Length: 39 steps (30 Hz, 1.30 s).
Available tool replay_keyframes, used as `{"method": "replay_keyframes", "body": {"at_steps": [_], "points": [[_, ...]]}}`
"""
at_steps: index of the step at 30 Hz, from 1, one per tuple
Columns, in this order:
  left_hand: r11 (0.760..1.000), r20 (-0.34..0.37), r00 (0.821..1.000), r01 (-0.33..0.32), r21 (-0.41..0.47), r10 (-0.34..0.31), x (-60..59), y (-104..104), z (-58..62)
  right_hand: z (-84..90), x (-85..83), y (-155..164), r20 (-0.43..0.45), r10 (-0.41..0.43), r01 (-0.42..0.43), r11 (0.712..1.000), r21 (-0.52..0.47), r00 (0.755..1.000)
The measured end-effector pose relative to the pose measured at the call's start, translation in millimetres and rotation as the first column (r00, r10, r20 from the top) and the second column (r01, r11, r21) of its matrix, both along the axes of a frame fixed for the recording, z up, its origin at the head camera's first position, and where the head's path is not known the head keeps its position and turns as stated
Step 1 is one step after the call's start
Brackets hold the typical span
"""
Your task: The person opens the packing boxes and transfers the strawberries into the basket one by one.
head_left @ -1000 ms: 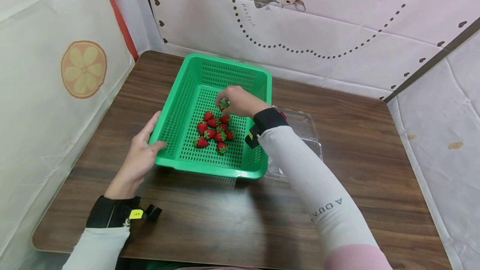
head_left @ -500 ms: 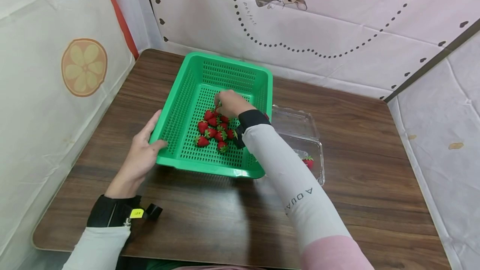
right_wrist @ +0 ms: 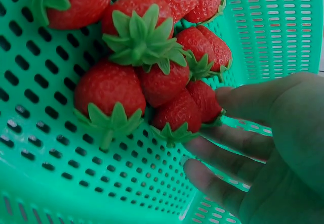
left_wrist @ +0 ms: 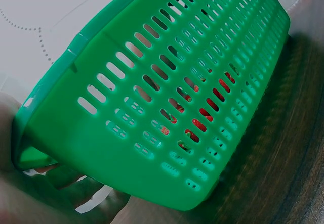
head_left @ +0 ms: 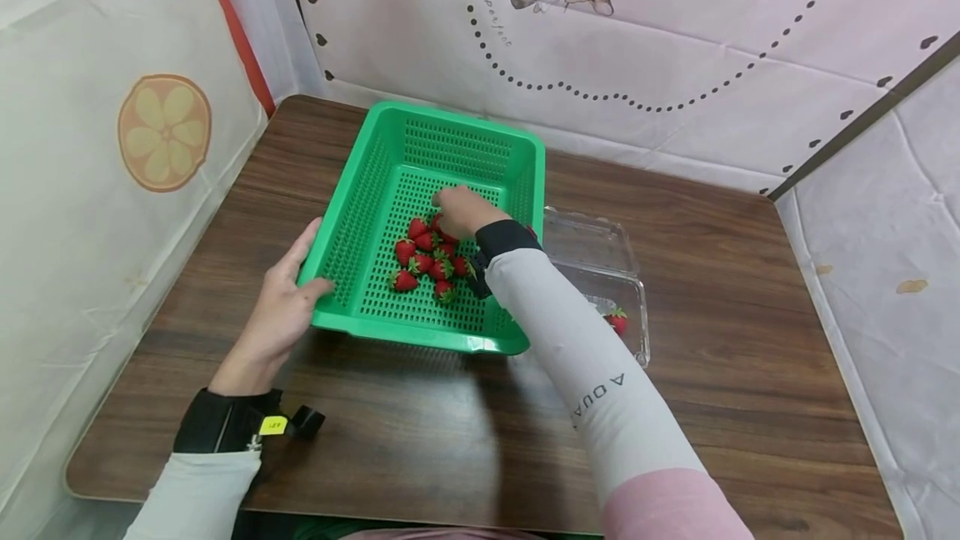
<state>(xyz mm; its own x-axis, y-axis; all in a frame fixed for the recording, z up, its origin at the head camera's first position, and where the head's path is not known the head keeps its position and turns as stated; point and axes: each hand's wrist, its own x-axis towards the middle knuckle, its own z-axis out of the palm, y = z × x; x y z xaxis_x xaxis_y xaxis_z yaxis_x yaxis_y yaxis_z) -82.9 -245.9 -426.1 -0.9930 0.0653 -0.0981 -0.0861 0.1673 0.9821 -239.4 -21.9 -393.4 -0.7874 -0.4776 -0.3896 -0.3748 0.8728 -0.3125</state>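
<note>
A green plastic basket (head_left: 408,340) with slotted walls stands on the table. Several red strawberries (head_left: 420,263) with green leaf caps lie bunched on its floor. My left hand (head_left: 281,302) holds the basket's near left corner, thumb over the rim and fingers outside the wall. In the left wrist view, fingers (left_wrist: 81,193) show under the rim. My right hand (head_left: 468,213) is inside the basket at the back of the bunch. In the right wrist view its loosely extended fingers lie beside a strawberry (right_wrist: 203,100), thumb tip at its edge; no firm grip shows.
Right of the basket lies a clear hinged plastic box (head_left: 592,244) with its lid open, partly behind my right arm. One strawberry (head_left: 617,322) shows in it. A printed white cloth (head_left: 675,40) walls the back of the wooden table (head_left: 750,315).
My right hand has lowered into the basket, setting the strawberry it held at the back of the bunch, and its fingers have loosened. My left hand stays on the corner.
</note>
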Motion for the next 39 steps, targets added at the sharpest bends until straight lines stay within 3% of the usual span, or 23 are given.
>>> {"method": "replay_keyframes", "body": {"at_steps": [10,21,39], "points": [[1.000,0.010,1.000,-0.011,-0.018,0.011,-0.6,2.2,0.4,11.2,1.2,14.1,-0.026,0.065,-0.065,0.998,-0.001,0.998],[1.000,0.015,1.000,-0.013,-0.019,0.013,-0.7,3.9,1.0,46.4,26.1,60.4,-0.229,0.158,-0.188,0.975,-0.118,0.961],[0.999,0.036,0.999,-0.019,-0.033,0.021,0.3,4.5,2.2,62.8,89.2,169.4,-0.336,-0.004,-0.095,0.956,-0.279,0.942]]}}
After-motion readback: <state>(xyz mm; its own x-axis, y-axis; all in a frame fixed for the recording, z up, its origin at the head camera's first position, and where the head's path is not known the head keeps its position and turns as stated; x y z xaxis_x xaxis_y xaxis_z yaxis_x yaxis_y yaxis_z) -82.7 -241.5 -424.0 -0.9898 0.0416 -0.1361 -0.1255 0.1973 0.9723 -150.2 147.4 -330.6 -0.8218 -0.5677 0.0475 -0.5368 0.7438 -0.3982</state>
